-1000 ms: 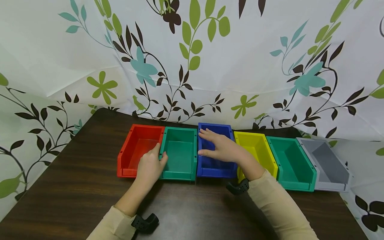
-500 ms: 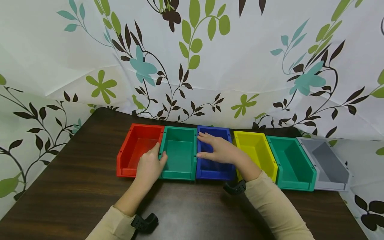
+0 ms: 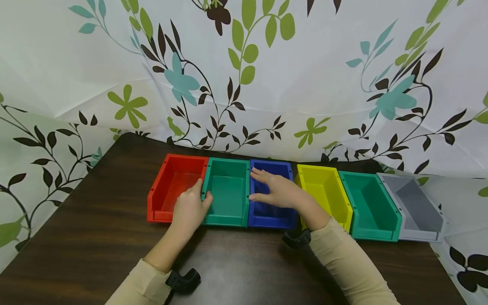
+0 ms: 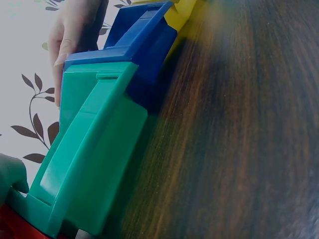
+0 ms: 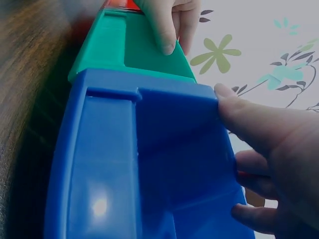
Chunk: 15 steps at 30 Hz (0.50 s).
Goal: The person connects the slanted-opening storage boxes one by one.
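In the head view, my left hand (image 3: 189, 207) grips the wall where a red bin (image 3: 160, 216) meets a green bin (image 3: 226, 220), its thumb inside the green one. My right hand (image 3: 280, 191) reaches over a blue bin (image 3: 271, 222), fingers spread and fairly straight, tips at its left rim. The right wrist view has this hand's thumb right at a corner of the blue bin (image 5: 102, 174) and the other fingers along its edge. Red, green and blue stand side by side, front edges nearly in line. The left wrist view shows the green bin (image 4: 104, 164) against the blue one.
Right of the blue bin, past a narrow gap, stand a yellow bin (image 3: 346, 203), a second green bin (image 3: 375, 234) and a grey bin (image 3: 421, 235). They sit on a dark wooden table (image 3: 95, 237). A leaf-patterned cloth (image 3: 267, 97) hangs behind.
The blue bin has slid toward me and slightly left, against the green bin, with the right hand at it. The left hand keeps its place. The head view has shifted slightly.
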Motion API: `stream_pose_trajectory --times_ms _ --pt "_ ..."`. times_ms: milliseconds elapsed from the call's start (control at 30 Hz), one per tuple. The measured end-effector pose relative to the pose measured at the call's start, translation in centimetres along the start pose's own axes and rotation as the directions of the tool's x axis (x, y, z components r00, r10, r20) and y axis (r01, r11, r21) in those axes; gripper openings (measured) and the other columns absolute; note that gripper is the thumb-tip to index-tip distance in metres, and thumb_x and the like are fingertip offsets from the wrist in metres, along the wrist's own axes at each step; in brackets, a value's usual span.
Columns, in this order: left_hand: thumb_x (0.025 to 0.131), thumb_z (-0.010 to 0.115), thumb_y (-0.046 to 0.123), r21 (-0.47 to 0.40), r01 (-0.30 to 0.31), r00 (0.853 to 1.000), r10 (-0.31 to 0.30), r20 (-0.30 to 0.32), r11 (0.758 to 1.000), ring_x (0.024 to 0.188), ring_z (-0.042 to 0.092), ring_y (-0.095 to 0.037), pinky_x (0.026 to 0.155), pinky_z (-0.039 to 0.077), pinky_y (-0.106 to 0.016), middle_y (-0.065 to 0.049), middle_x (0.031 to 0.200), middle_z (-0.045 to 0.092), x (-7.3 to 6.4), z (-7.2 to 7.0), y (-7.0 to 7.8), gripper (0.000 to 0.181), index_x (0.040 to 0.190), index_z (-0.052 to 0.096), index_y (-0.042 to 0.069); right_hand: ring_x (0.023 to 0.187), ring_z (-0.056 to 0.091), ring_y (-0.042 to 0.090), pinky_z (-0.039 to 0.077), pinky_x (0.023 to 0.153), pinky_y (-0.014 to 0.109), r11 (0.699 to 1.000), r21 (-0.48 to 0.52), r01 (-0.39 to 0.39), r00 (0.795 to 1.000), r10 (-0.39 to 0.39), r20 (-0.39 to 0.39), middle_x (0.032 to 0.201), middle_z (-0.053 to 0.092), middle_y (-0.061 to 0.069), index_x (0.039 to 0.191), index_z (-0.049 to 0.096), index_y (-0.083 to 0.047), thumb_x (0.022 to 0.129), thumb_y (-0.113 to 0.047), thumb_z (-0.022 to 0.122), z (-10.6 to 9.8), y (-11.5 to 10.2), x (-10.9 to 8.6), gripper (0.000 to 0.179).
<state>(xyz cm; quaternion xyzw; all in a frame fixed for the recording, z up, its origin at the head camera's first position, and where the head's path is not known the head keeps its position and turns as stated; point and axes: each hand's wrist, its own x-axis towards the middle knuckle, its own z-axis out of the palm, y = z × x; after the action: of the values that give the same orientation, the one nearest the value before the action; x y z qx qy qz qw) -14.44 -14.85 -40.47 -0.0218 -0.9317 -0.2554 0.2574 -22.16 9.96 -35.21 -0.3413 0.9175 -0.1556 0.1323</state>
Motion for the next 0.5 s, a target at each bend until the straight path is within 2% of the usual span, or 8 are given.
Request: stream_pose_trajectory --times_ms 333,433,500 --pt "0.082 0.066 0.011 0.001 0.016 1.000 -0.016 0.023 1.000 0.068 0.068 -0.038 0.062 0.057 -0.047 -0.028 0.098 0.068 0.4 -0.2 0.0 0.044 0.119 0.057 -0.012 0.144 0.024 0.025 0.030 0.112 0.049 0.998 -0.015 -0.057 0.998 0.058 0.012 0.158 0.017 -0.005 0.150 0.025 -0.022 0.086 -0.063 0.051 0.2 -0.5 0.0 0.080" --pt "0.083 0.066 0.011 0.004 0.032 0.999 -0.033 0.029 0.999 0.068 0.068 -0.037 0.063 0.057 -0.047 -0.028 0.099 0.068 0.3 -0.2 0.1 0.045 0.121 0.057 -0.012 0.145 0.022 0.025 0.028 0.113 0.052 0.996 -0.037 -0.082 0.996 0.081 -0.025 0.157 0.021 -0.005 0.150 0.027 -0.024 0.085 -0.066 0.048 0.8 -0.2 -0.2 0.080" --pt "0.084 0.065 0.012 0.000 0.051 0.998 -0.051 0.042 0.999 0.066 0.067 -0.036 0.063 0.057 -0.046 -0.028 0.097 0.068 0.1 -0.2 0.2 0.045 0.122 0.056 -0.012 0.145 0.022 0.026 0.026 0.113 0.053 0.994 -0.056 -0.090 0.993 0.085 -0.080 0.156 0.025 -0.001 0.149 0.031 -0.022 0.085 -0.068 0.047 1.3 0.1 -0.6 0.080"
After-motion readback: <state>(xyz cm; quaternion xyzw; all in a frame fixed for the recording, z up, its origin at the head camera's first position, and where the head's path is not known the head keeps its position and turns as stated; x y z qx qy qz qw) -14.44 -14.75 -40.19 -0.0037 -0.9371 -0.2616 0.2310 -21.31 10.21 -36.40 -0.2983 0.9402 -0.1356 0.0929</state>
